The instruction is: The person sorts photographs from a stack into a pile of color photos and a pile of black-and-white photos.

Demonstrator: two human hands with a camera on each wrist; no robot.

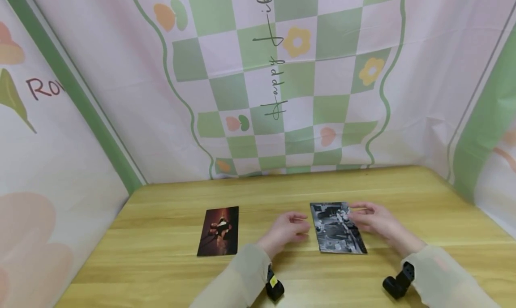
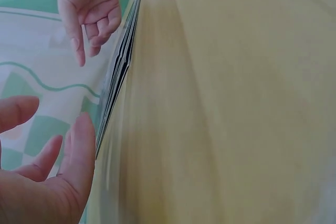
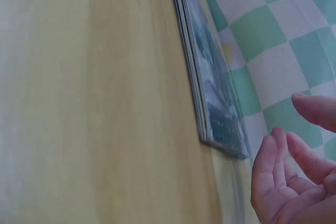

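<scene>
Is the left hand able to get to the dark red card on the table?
Probably yes. The left hand hovers beside the grey card stack, holding nothing, and the dark red card lies flat on its other side with only bare table between them. Nothing blocks the way.

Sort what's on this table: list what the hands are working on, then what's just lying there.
In hand: stack of black-and-white photo cards, flanked by the left hand and right hand, neither gripping.

Lying about: single dark reddish photo card, apart on the wooden table.
</scene>
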